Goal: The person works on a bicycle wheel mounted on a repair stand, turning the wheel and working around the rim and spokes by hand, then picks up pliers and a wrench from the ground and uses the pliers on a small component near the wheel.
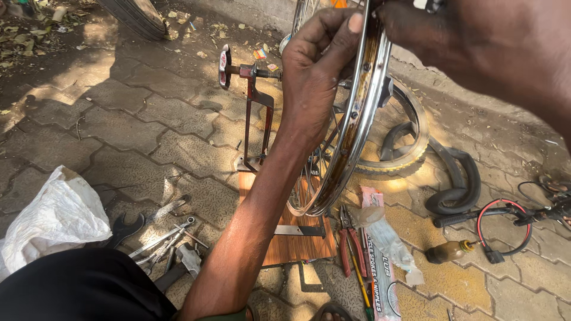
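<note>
A bare chrome bicycle wheel rim (357,128) stands upright in a red truing stand (259,107) on a wooden board. My left hand (318,71) reaches up and pinches the rim's upper edge between thumb and fingers. At the top right, very close to the camera, my right hand (493,41) also sits at the rim's top; what its fingers grip is hidden. Spokes run inside the rim behind my left forearm.
Spanners and other tools (163,238) lie on the paving at the lower left beside a white bag (53,220). Red-handled pliers (346,238), a plastic packet (383,261), a small oil bottle (449,251), a tyre (410,139) and inner tube (458,184) lie to the right.
</note>
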A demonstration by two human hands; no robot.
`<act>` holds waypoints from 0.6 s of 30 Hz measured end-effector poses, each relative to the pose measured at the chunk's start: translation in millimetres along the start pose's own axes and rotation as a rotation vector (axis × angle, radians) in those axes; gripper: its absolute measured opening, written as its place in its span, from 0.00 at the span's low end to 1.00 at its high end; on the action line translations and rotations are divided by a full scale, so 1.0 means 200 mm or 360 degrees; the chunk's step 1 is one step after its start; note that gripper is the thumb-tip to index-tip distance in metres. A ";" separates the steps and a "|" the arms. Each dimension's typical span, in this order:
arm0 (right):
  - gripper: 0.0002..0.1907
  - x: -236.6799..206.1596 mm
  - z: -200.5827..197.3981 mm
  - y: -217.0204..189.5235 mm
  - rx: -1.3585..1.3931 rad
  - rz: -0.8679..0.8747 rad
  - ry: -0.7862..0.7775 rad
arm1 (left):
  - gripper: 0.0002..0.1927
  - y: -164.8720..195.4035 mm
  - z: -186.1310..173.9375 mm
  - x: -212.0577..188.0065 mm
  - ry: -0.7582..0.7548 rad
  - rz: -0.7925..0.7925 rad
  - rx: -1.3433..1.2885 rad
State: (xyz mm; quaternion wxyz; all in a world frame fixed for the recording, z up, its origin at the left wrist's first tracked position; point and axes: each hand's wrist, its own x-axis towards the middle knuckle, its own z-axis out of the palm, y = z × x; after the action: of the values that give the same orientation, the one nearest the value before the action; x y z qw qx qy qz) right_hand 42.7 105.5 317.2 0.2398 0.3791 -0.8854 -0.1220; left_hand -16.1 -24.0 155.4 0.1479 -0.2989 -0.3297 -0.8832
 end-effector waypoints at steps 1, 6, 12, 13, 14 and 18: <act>0.11 0.01 0.02 0.00 0.0006 0.0173 -0.0141 | 0.12 0.00 0.00 0.00 0.0008 0.0035 0.0026; 0.12 0.01 0.03 0.01 0.0128 0.0018 0.0001 | 0.13 0.01 0.00 0.00 0.0046 0.0015 0.0120; 0.13 0.00 0.03 0.00 0.0084 0.0170 -0.0030 | 0.15 -0.01 0.01 0.01 0.0056 0.0090 0.0271; 0.13 0.00 0.04 0.00 0.0104 0.0174 -0.0035 | 0.15 -0.01 0.00 0.01 0.0057 0.0115 0.0307; 0.13 0.00 0.05 0.01 0.0116 0.0185 -0.0036 | 0.15 -0.01 0.00 0.01 0.0059 0.0139 0.0343; 0.12 0.00 0.07 0.02 0.0136 0.0179 -0.0018 | 0.16 -0.02 -0.01 0.01 0.0052 0.0169 0.0341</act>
State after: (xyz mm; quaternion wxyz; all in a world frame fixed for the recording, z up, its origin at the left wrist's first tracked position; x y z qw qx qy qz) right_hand 33.0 109.4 307.5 0.2248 0.3378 -0.9111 -0.0727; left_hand -20.1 -21.6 153.3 0.2309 -0.2839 -0.4034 -0.8387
